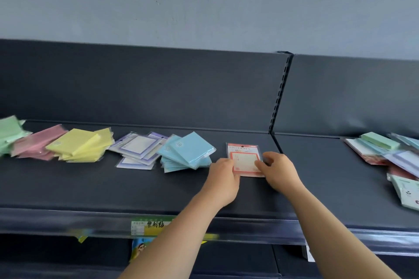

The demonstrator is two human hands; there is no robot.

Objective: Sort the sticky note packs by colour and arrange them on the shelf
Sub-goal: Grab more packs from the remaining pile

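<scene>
I see a red-bordered pack (245,160), cream centre, clear-wrapped, flat between my left hand (223,173) and right hand (277,169), both pinching its edges.

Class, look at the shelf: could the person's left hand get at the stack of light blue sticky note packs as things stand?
Probably yes. The left hand lies just right of the stack of light blue sticky note packs, with only bare dark shelf between, though it now touches the red-bordered pack.

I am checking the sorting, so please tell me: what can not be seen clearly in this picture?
- Green pile: cut off by the left edge, head view.
- Mixed pile: cut off by the right edge.
- Red-bordered pack: its lower corners hidden by left hand and right hand.
- Shelf label: blurred.
</scene>
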